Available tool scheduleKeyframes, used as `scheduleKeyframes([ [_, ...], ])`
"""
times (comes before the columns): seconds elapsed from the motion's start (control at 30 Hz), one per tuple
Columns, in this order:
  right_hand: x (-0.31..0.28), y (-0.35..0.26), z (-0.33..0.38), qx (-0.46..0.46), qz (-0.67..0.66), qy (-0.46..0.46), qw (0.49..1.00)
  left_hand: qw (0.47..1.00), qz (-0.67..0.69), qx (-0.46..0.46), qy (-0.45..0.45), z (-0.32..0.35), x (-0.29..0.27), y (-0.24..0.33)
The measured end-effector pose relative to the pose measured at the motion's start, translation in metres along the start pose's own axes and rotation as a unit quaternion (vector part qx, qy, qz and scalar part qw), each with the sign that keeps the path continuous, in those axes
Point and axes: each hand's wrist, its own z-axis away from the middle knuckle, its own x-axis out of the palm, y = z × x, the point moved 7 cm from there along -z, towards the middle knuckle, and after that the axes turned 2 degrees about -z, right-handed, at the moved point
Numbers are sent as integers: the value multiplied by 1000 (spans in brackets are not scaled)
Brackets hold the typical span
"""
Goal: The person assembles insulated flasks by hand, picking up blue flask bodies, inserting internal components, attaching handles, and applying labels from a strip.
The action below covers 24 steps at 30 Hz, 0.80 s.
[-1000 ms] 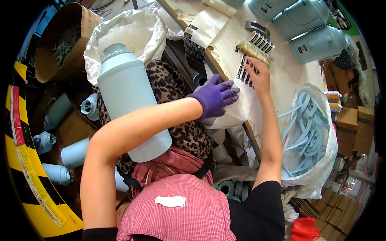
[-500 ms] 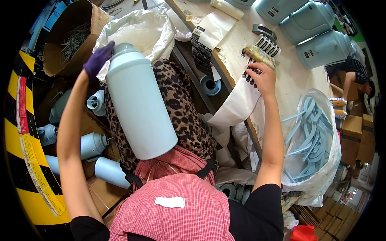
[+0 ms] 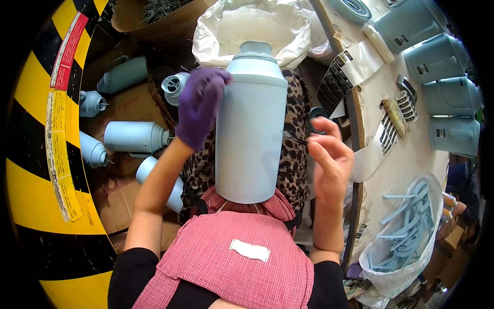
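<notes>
A light-blue vacuum flask casing lies along my lap, its narrow neck pointing away from me. At its upper left side is my left hand in a purple glove, fingers curled against the casing. My bare right hand is just right of the casing, pinching a small black sticker between thumb and fingers. The sticker's far end reaches the casing's right side; I cannot tell whether it touches. A sticker sheet with black labels hangs over the bench edge beyond that hand.
On the bench at the right stand several light-blue flask casings, near a bag of blue strips. Several flask parts lie at the left beside a yellow-black striped barrier. A white sack stands ahead. Another person works at far right.
My right hand has come from the sticker sheet to the casing with a black sticker. My left hand has slid from the neck down the casing's side. The casing now points straighter ahead.
</notes>
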Motion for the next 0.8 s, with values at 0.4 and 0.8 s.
scheduleKeyframes([
  [0.4, 61, 51, -50, 12, 24, 40, 999, 991, -124, -45, -27, 5, 13, 11],
  [0.8, 52, 64, -67, -25, 85, 68, 994, 952, -306, 1, 21, 4, 25, 12],
])
